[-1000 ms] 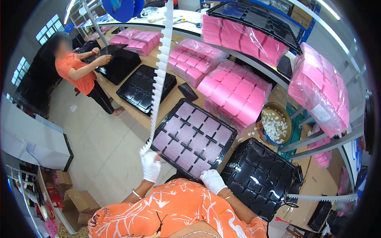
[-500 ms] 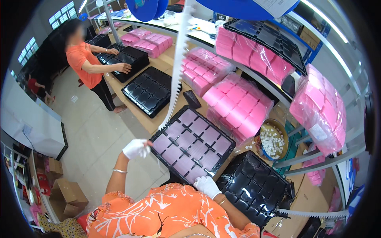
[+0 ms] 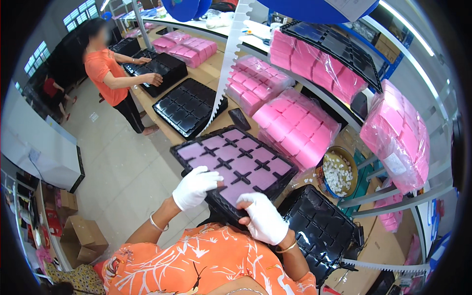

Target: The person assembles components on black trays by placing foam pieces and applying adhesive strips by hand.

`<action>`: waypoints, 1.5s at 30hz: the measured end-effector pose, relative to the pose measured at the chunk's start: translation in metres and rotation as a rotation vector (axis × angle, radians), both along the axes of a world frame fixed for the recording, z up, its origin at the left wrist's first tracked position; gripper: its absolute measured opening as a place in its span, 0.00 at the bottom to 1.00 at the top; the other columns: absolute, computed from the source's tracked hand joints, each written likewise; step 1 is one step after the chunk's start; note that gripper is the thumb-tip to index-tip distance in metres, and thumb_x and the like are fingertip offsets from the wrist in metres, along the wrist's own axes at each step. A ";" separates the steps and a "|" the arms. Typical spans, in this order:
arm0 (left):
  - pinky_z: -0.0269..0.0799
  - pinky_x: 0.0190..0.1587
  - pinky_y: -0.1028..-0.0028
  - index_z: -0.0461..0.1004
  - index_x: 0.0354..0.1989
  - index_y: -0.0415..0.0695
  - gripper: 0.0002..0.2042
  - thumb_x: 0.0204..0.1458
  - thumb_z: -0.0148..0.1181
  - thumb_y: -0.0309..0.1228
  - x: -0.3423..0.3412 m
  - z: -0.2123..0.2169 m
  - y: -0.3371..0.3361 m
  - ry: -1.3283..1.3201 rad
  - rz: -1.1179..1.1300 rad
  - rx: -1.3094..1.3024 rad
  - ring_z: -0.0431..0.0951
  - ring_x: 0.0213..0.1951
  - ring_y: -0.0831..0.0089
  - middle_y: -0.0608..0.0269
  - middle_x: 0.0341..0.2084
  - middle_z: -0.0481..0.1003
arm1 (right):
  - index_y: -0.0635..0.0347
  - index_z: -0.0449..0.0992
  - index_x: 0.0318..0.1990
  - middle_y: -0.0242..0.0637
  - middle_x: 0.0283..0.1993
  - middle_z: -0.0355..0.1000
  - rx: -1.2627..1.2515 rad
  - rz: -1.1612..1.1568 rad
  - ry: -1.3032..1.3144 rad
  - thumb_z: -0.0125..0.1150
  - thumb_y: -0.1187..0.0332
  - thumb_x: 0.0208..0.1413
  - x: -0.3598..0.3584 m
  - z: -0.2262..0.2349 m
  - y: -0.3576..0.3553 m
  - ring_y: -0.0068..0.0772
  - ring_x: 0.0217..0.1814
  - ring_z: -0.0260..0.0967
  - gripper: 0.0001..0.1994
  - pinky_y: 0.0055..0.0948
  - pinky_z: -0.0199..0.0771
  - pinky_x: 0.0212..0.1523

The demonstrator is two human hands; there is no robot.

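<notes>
A black compartment tray [image 3: 227,161] with lilac-pink panels in its sections is tilted in front of me, its near edge raised toward my body. My right hand [image 3: 263,219], in a white glove, grips its near right corner with the thumb at the rim. My left hand [image 3: 196,188], also gloved, reaches over the near left part with fingers stretched out, the tips touching the tray around a section. A white toothed strip [image 3: 227,73] hangs from a blue reel [image 3: 322,11] and passes behind the tray's far left edge.
At my right lies a stack of black trays [image 3: 319,226]; another tray [image 3: 188,107] lies at far left. Beyond are plastic-wrapped pink blocks [image 3: 295,125] and a round tub [image 3: 339,169] of white bits. A co-worker [image 3: 105,73] handles black trays at the far left.
My left hand has moved right, from beside the tray's left edge onto its near part. My right hand has moved up with its grip on the corner. The tray has turned and tilted.
</notes>
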State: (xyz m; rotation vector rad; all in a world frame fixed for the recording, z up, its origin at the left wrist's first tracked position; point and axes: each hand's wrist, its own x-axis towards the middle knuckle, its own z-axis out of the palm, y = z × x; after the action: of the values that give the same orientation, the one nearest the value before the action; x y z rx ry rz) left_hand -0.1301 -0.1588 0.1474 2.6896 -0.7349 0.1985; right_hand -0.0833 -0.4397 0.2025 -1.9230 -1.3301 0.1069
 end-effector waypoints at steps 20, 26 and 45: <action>0.73 0.45 0.65 0.77 0.44 0.35 0.13 0.61 0.58 0.35 -0.051 -0.072 0.357 -0.393 1.261 -1.833 0.77 0.40 0.69 0.62 0.36 0.77 | 0.60 0.76 0.47 0.44 0.58 0.70 0.164 -0.560 0.219 0.60 0.70 0.57 0.011 -0.068 0.005 0.49 0.60 0.68 0.11 0.40 0.64 0.62; 0.74 0.46 0.61 0.75 0.48 0.35 0.15 0.60 0.59 0.34 0.072 -0.165 0.362 -0.183 1.497 -2.018 0.76 0.42 0.66 0.57 0.44 0.76 | 0.60 0.75 0.53 0.52 0.63 0.66 -0.208 -0.638 0.237 0.65 0.71 0.50 0.025 -0.170 0.017 0.57 0.64 0.65 0.20 0.44 0.65 0.64; 0.75 0.46 0.62 0.77 0.48 0.33 0.17 0.54 0.63 0.32 0.304 -0.243 0.314 -0.014 2.022 -1.625 0.81 0.45 0.57 0.48 0.46 0.80 | 0.65 0.63 0.66 0.52 0.75 0.48 -0.519 -0.632 0.222 0.63 0.71 0.49 0.026 -0.199 0.014 0.58 0.77 0.43 0.33 0.48 0.44 0.75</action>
State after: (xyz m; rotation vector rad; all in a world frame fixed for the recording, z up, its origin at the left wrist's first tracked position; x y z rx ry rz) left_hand 0.1735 0.1550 -0.0959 0.8149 1.6055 0.7279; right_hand -0.0570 -0.4253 0.0034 -2.5907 -0.5285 0.3627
